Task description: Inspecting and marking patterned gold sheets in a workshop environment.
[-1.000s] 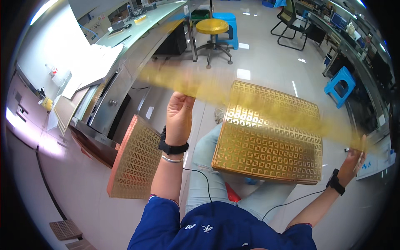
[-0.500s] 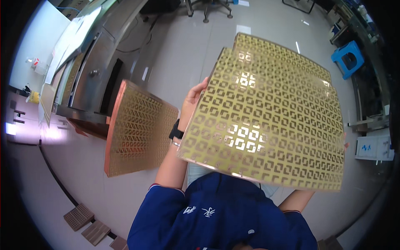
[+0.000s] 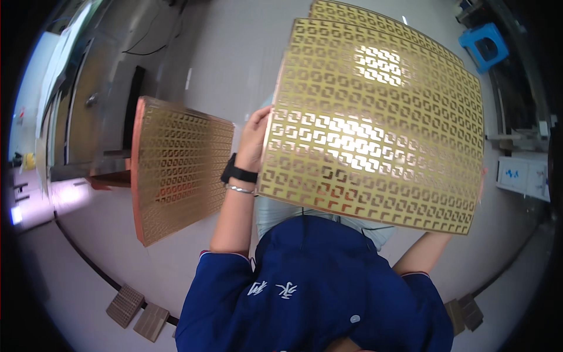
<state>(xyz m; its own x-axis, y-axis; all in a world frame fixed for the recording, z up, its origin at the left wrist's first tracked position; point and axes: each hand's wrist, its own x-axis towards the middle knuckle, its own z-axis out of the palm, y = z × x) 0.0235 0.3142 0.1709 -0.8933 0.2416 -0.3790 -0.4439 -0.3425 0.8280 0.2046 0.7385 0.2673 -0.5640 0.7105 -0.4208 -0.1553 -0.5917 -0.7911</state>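
Observation:
A large yellow-green circuit board panel (image 3: 422, 135) with rows of shiny copper shapes is held up in front of me, tilted so that it catches the light. Behind its far edge shows a second circuit board panel (image 3: 381, 20) of the same pattern, slightly offset. My left hand (image 3: 256, 130) grips the left edge, with its fingertips partly behind the board. On the opposite edge only a sliver of my right hand (image 3: 484, 176) shows; the boards hide the rest. To the left stands a thick copper-edged stack of similar panels (image 3: 187, 170), apart from my hand.
Metal cabinets (image 3: 82, 100) with a worktop run along the left. A blue plastic stool (image 3: 484, 47) stands at the far right, above a white box (image 3: 522, 176). Small brown blocks (image 3: 125, 305) lie on the floor at lower left, and others (image 3: 466, 314) at lower right.
The held panels have shifted upward in view and tilted, so the bright reflections sit elsewhere on them. The view has also shifted, with cabinets and the standing stack further left. Both hands keep hold.

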